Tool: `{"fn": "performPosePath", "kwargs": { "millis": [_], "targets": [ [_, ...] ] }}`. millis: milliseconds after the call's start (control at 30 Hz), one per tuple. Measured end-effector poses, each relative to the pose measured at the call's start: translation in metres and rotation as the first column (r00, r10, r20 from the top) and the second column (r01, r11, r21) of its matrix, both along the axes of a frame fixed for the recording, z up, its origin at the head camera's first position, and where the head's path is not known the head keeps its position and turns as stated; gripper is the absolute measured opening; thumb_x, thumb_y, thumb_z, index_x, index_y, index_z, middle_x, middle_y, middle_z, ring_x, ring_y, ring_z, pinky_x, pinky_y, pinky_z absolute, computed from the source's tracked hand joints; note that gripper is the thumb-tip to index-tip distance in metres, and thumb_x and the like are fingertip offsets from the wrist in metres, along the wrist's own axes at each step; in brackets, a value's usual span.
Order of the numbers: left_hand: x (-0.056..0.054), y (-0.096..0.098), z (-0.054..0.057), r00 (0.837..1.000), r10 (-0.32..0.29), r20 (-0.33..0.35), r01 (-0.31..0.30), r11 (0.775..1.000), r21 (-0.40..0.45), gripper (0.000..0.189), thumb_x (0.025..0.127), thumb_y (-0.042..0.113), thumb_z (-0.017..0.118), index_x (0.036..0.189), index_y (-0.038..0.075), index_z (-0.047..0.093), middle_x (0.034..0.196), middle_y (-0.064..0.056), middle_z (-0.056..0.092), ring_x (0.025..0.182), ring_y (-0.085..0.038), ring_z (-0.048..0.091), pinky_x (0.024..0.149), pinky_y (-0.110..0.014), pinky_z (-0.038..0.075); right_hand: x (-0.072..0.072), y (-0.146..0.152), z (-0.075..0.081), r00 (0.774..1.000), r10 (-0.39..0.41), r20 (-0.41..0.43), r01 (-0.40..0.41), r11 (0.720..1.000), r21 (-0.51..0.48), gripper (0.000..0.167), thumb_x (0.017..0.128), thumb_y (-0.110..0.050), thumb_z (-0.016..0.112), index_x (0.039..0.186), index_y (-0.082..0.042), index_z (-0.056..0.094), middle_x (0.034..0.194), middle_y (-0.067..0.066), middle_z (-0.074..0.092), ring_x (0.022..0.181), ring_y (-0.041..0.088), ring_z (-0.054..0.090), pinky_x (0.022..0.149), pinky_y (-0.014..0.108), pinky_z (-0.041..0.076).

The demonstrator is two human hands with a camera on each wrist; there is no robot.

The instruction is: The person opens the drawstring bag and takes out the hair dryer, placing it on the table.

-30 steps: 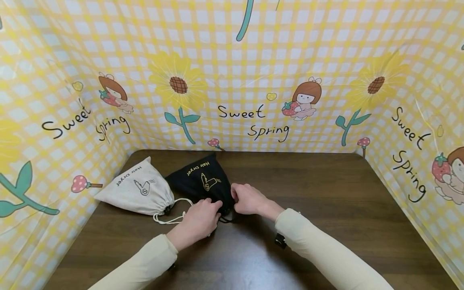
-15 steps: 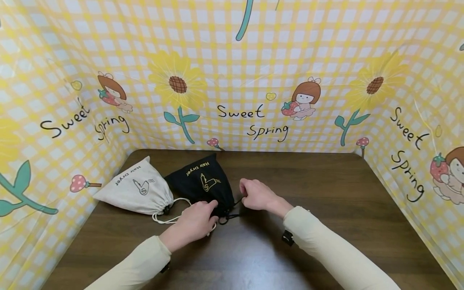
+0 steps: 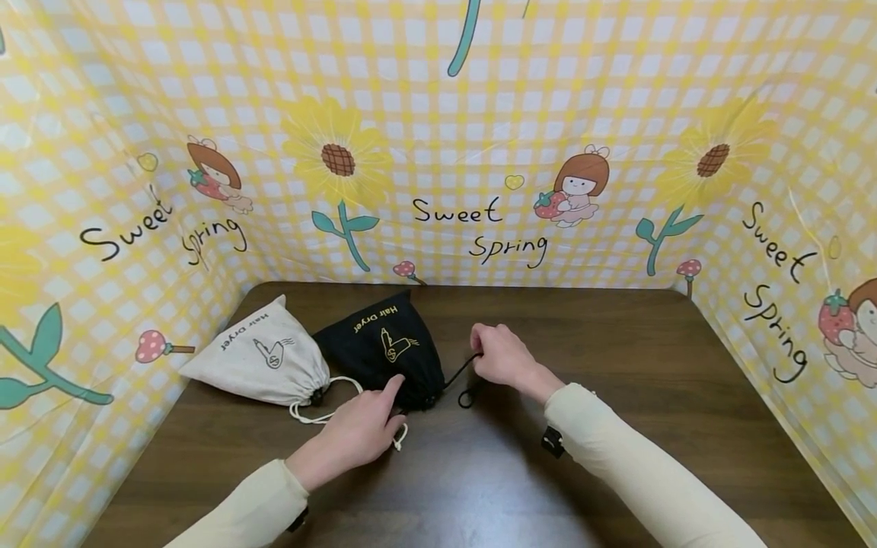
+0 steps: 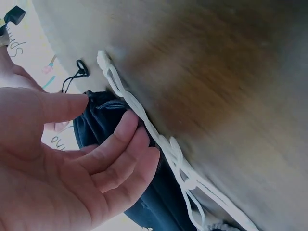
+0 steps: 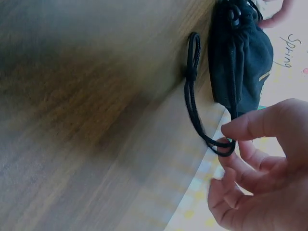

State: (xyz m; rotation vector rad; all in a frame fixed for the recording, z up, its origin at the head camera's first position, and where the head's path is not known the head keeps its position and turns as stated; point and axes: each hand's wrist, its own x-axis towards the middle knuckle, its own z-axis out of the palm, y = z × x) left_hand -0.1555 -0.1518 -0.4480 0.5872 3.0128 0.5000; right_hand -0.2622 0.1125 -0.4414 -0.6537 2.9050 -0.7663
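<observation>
On the far left of a dark wooden table [image 3: 617, 380], a white drawstring pouch [image 3: 256, 354] lies flat, its neck gathered at a dark toggle [image 3: 316, 396] and its white cord [image 4: 148, 126] trailing toward the person's left hand [image 3: 356, 434]. That hand hovers at the near edge of a black pouch [image 3: 384, 346], fingers relaxed and grasping nothing; whether the forefinger touches the cloth cannot be told. The black pouch lies just beside the white one, left of the table's middle, its drawn neck toward the person. At its right, the right hand [image 3: 505, 356] pinches the black cord [image 3: 460, 371] between thumb and fingertips, one stretch running taut to the neck and a knotted loop hanging free. Both pouches look soft and pliable, probably light and not fragile in themselves, though their contents are hidden and the weight is a guess; the matte fabric should not slip. The gathered neck or the full body would seem the surest hold, while the thin cord suits a fingertip pinch. From left to right, "Hair Dryer" is printed in black on the white pouch and in yellow on the black one, each above a dryer drawing. "Sweet Spring" repeats across the checked yellow backdrop [image 3: 438, 99]; no brand is legible.
</observation>
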Motion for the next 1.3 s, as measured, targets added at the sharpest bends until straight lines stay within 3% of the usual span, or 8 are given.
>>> {"fn": "performPosePath", "kwargs": {
  "millis": [200, 367, 633, 700, 833, 933, 1033, 1300],
  "targets": [
    [0.003, -0.007, -0.001, 0.999, 0.031, 0.009, -0.031, 1.0, -0.002, 0.058, 0.097, 0.023, 0.077, 0.145, 0.004, 0.051, 0.107, -0.015, 0.074, 0.097, -0.032, 0.073, 0.08, -0.053, 0.058, -0.003, 0.004, 0.001, 0.997, -0.072, 0.004, 0.072, 0.997, -0.017, 0.019, 0.082, 0.005, 0.066, 0.099, -0.006, 0.065, 0.092, 0.007, 0.059, 0.081, 0.026, 0.052, 0.069, 0.038, 0.046],
    [0.002, -0.014, -0.004, 0.993, 0.099, 0.06, -0.104, 0.991, 0.088, 0.039, 0.097, 0.025, 0.076, 0.126, 0.006, 0.057, 0.076, 0.001, 0.063, 0.07, -0.022, 0.065, 0.064, -0.047, 0.054, -0.003, 0.003, 0.001, 0.995, -0.088, 0.051, 0.092, 0.993, -0.08, 0.017, 0.087, 0.0, 0.068, 0.104, -0.004, 0.067, 0.098, 0.007, 0.06, 0.087, 0.026, 0.055, 0.075, 0.04, 0.049],
    [-0.036, -0.035, -0.054, 0.978, 0.082, 0.191, -0.137, 0.944, 0.301, 0.029, 0.099, 0.038, 0.071, 0.096, 0.01, 0.066, 0.072, 0.005, 0.063, 0.06, -0.012, 0.059, 0.054, -0.034, 0.049, 0.005, -0.009, 0.011, 0.935, -0.044, 0.353, 0.185, 0.908, -0.376, 0.011, 0.095, -0.009, 0.074, 0.103, -0.003, 0.068, 0.084, 0.008, 0.064, 0.066, 0.017, 0.056, 0.058, 0.032, 0.051],
    [-0.034, -0.031, -0.043, 0.923, 0.088, 0.375, -0.253, 0.872, 0.419, 0.031, 0.101, 0.035, 0.069, 0.1, 0.004, 0.067, 0.078, -0.003, 0.068, 0.066, -0.017, 0.065, 0.056, -0.034, 0.055, 0.007, -0.011, 0.011, 0.896, -0.021, 0.443, 0.231, 0.874, -0.427, 0.013, 0.097, -0.008, 0.073, 0.106, -0.002, 0.067, 0.082, 0.013, 0.062, 0.059, 0.017, 0.053, 0.052, 0.031, 0.05],
    [-0.016, -0.017, -0.006, 0.738, 0.032, 0.674, -0.535, 0.638, 0.554, 0.033, 0.106, 0.02, 0.064, 0.117, -0.01, 0.059, 0.099, -0.021, 0.071, 0.084, -0.029, 0.073, 0.065, -0.04, 0.063, 0.01, -0.014, 0.006, 0.825, 0.021, 0.565, 0.294, 0.837, -0.461, 0.017, 0.098, -0.006, 0.071, 0.112, 0.001, 0.065, 0.081, 0.017, 0.062, 0.058, 0.017, 0.054, 0.051, 0.028, 0.05],
    [-0.011, -0.013, 0.003, 0.643, -0.042, 0.765, -0.627, 0.546, 0.557, 0.036, 0.109, 0.017, 0.057, 0.128, -0.014, 0.052, 0.11, -0.027, 0.069, 0.094, -0.036, 0.074, 0.068, -0.043, 0.063, 0.012, -0.016, 0.001, 0.812, 0.039, 0.582, 0.281, 0.848, -0.449, 0.019, 0.098, -0.006, 0.071, 0.115, 0.002, 0.065, 0.079, 0.016, 0.062, 0.056, 0.017, 0.055, 0.049, 0.028, 0.05],
    [-0.01, -0.011, 0.004, 0.6, -0.1, 0.794, -0.651, 0.515, 0.557, 0.042, 0.111, 0.017, 0.052, 0.134, -0.017, 0.049, 0.116, -0.03, 0.07, 0.1, -0.039, 0.075, 0.071, -0.043, 0.063, 0.015, -0.018, -0.002, 0.823, 0.046, 0.566, 0.242, 0.873, -0.424, 0.019, 0.099, -0.007, 0.071, 0.115, 0.002, 0.066, 0.071, 0.011, 0.06, 0.053, 0.016, 0.054, 0.047, 0.027, 0.049],
    [-0.013, -0.006, 0.0, 0.559, -0.135, 0.818, -0.703, 0.446, 0.554, 0.04, 0.11, 0.017, 0.051, 0.131, -0.017, 0.053, 0.123, -0.032, 0.069, 0.1, -0.036, 0.076, 0.074, -0.038, 0.063, 0.018, -0.022, -0.003, 0.821, 0.055, 0.568, 0.227, 0.882, -0.413, 0.016, 0.098, -0.01, 0.074, 0.109, 0.0, 0.071, 0.065, 0.008, 0.059, 0.049, 0.015, 0.054, 0.044, 0.025, 0.046]
  ]
}}
